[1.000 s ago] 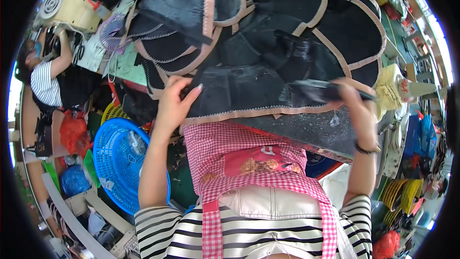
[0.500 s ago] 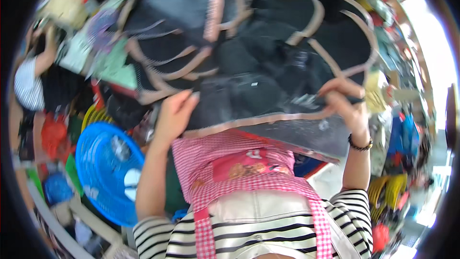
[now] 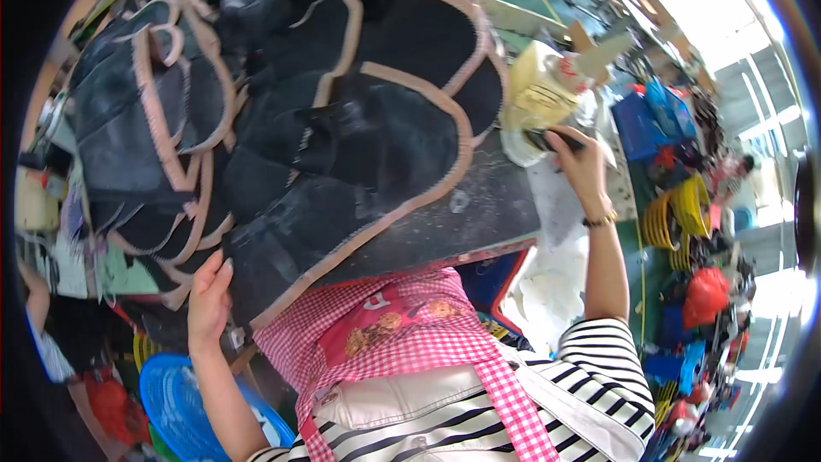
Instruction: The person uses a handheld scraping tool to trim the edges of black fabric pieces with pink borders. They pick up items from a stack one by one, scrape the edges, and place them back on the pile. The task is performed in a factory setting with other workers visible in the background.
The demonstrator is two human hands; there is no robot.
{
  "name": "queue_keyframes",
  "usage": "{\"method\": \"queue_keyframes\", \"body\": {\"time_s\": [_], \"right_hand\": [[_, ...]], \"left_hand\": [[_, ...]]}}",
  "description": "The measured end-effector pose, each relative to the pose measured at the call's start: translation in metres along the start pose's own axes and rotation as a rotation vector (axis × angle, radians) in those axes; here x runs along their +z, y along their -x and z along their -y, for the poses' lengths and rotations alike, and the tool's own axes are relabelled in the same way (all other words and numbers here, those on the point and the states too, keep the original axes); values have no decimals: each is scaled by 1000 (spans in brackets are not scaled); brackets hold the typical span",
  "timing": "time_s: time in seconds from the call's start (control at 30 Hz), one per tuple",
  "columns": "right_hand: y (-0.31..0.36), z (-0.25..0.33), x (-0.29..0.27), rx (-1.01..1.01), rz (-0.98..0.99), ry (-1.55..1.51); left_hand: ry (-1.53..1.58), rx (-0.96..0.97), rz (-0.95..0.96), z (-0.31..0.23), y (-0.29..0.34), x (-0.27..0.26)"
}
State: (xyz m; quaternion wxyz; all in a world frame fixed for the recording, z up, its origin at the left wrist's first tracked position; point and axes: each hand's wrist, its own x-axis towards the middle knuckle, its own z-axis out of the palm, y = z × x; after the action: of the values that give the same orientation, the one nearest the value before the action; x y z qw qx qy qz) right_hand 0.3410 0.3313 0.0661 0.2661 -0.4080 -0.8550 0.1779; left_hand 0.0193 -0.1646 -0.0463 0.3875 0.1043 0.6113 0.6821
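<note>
since the earlier frame the right hand has swung off the black trimmed fabric pieces to the table's right edge, fingers closed on a dark tool beside yellow cloth. the left hand rests open-palmed on the pile's near-left corner; pressing flat there should keep the stack from sliding.

Dark cut pieces with tan binding, and a small dark tool at a yellowish bundle

The black fabric pieces lay overlapped in a loose heap across the dark table, each a rounded panel edged in tan binding; the nearest piece hung over the table's front edge, where the left hand touched its lower corner. A small dark tool was pinched in the right hand, resting against a pale yellow bundle just beside the heap's right side.
</note>
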Motion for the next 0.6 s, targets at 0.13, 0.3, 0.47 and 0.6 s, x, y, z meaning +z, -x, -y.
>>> {"method": "queue_keyframes", "body": {"time_s": [0.13, 0.3, 0.47, 0.6], "right_hand": [[28, 11, -27, 292, 130, -101], [61, 118, 32, 26, 431, -679], [89, 260, 150, -373, 719, -763], [129, 274, 192, -971, 480, -587]], "left_hand": [[161, -40, 151, -14, 2, 14], [281, -100, 274, -17, 2, 6], [289, -85, 260, -17, 4, 16], [308, -86, 288, -13, -1, 19]]}}
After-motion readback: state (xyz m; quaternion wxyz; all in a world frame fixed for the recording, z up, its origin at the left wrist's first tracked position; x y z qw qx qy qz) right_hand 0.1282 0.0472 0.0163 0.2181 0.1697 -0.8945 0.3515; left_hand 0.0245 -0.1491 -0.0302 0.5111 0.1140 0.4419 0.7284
